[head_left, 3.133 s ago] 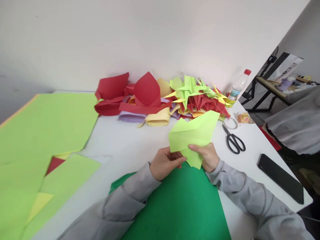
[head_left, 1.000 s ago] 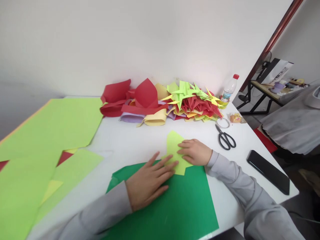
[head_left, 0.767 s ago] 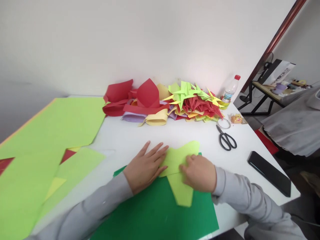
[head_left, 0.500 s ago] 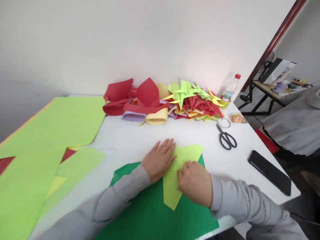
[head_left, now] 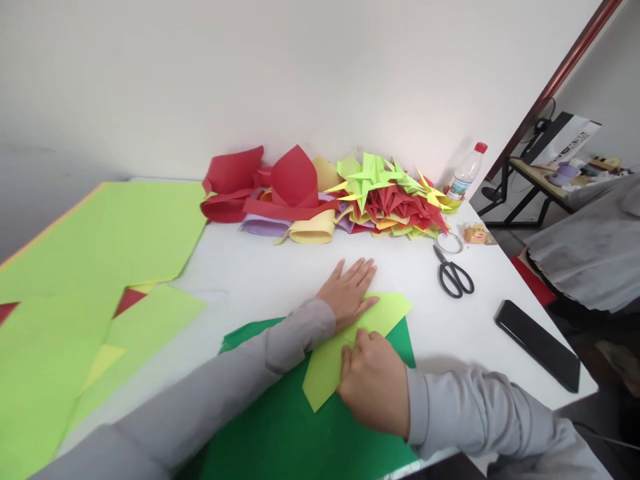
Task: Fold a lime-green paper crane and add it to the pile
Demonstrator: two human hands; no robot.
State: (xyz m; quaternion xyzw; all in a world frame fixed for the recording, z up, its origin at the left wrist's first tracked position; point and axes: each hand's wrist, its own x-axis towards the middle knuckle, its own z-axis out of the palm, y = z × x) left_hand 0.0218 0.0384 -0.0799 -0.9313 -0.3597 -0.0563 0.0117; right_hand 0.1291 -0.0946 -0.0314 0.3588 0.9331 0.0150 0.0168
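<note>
A folded light green paper (head_left: 330,363) lies on a dark green sheet (head_left: 280,433) at the table's near edge. My left hand (head_left: 347,291) rests flat on the paper's upper part, fingers stretched out and pointing away from me. My right hand (head_left: 374,381) presses down on the paper's lower right, fingers curled with the tips on the fold. Grey sleeves cover both arms.
A heap of folded paper shapes (head_left: 390,197) and curled red and yellow sheets (head_left: 295,193) lines the wall. Large light green sheets (head_left: 100,247) cover the left. Scissors (head_left: 454,275), a tape ring (head_left: 449,242), a bottle (head_left: 466,172) and a black phone (head_left: 537,343) lie right.
The paper was held in the air, then laid on the dark green sheet. My left hand slid up and right over it; my right hand moved down toward me along the fold.
</note>
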